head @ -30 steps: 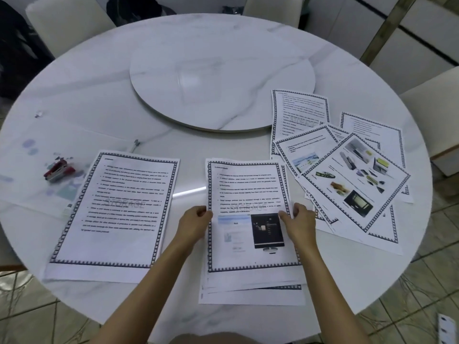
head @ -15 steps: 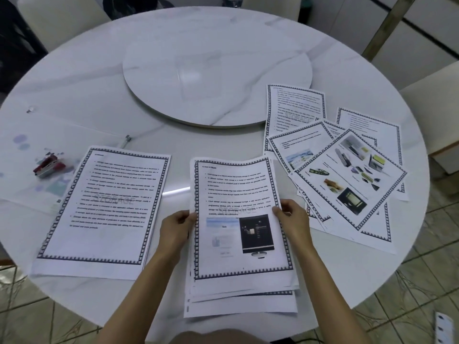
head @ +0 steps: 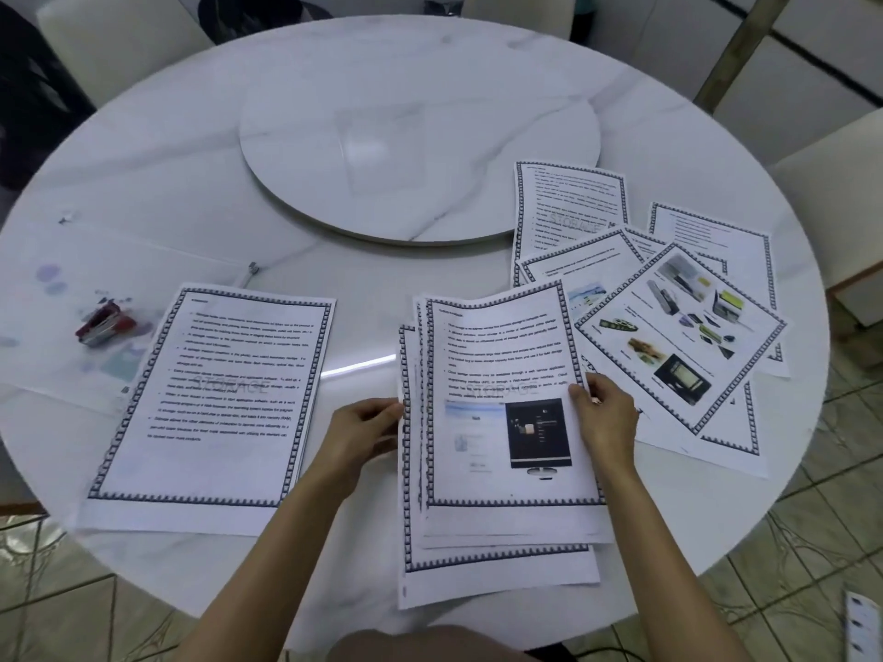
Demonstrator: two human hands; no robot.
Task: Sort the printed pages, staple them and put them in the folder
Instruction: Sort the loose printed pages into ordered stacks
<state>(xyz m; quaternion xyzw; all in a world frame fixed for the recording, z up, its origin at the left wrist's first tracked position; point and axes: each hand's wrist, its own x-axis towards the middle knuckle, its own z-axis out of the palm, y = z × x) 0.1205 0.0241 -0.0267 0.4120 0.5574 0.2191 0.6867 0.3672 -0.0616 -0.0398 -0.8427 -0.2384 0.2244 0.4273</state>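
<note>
The round marble tabletop fills most of my view, its near rim cut off behind my forearms. A raised turntable sits at its middle. To my right, the loose pages lie fanned over one another, so only the top one, with small product pictures, shows whole. On my left, a clear folder lies flat. It is so transparent that I can hardly trace its edges. A single text page lies beside it and overlaps its near corner.

Right in front of me is the stack, unevenly squared and overhanging the table's near edge. Its top sheet bows up at the far end. My left grip is curled on the stack's left edge, fingertips hidden under the paper. My right grip pinches the top sheet's right edge, thumb on the print. The red stapler rests on the folder, blurred.
</note>
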